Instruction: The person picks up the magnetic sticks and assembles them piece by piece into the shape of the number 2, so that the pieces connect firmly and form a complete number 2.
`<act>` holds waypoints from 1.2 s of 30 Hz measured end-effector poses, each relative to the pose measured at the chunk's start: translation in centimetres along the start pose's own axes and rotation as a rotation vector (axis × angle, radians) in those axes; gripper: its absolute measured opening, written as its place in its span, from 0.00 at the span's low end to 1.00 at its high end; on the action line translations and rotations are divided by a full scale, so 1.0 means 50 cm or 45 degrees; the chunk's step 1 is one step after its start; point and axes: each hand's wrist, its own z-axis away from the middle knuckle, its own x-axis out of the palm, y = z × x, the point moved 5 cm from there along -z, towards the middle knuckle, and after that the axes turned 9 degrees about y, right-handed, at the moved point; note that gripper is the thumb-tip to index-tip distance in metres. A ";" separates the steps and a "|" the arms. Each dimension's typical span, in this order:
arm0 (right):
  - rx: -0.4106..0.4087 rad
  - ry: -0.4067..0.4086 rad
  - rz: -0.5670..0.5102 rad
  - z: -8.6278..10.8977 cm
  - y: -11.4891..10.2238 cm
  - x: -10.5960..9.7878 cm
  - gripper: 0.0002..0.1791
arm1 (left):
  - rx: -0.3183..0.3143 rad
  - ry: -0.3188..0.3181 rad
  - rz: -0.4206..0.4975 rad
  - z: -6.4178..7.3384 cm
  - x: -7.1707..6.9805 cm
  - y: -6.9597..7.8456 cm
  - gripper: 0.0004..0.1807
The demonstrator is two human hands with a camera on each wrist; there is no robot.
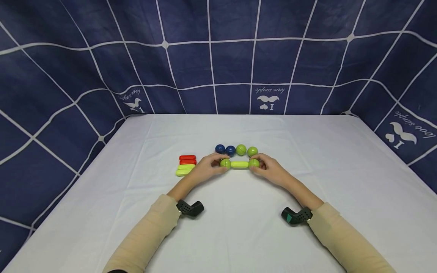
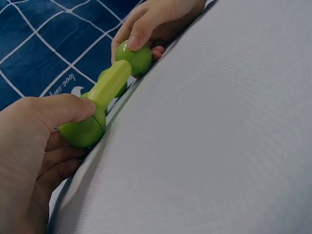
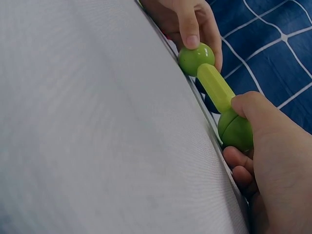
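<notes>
A yellow-green rod (image 1: 239, 164) lies crosswise between two green balls, one at each end, forming a dumbbell shape. My left hand (image 1: 208, 167) pinches the left green ball (image 1: 225, 163) between thumb and fingers. On the other side, my right hand (image 1: 271, 169) grips the right green ball (image 1: 254, 163) the same way. The left wrist view shows the left thumb on top, where the ball (image 2: 84, 130) meets the faceted rod (image 2: 111, 83). In the right wrist view, the right thumb presses at the joint of the rod (image 3: 216, 87) and the nearer ball (image 3: 236, 130).
Just behind the dumbbell, two dark blue balls (image 1: 225, 150) and two green balls (image 1: 246, 150) stand in a row. Left of my left hand lie two red rods (image 1: 187, 159) and two yellow-green rods (image 1: 185, 169), stacked side by side on the white tablecloth (image 1: 239, 220). A blue checked curtain (image 1: 232, 64) borders the table.
</notes>
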 end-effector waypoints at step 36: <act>-0.035 -0.008 0.014 0.000 0.000 0.005 0.22 | -0.198 0.054 -0.320 0.005 -0.192 -0.103 0.16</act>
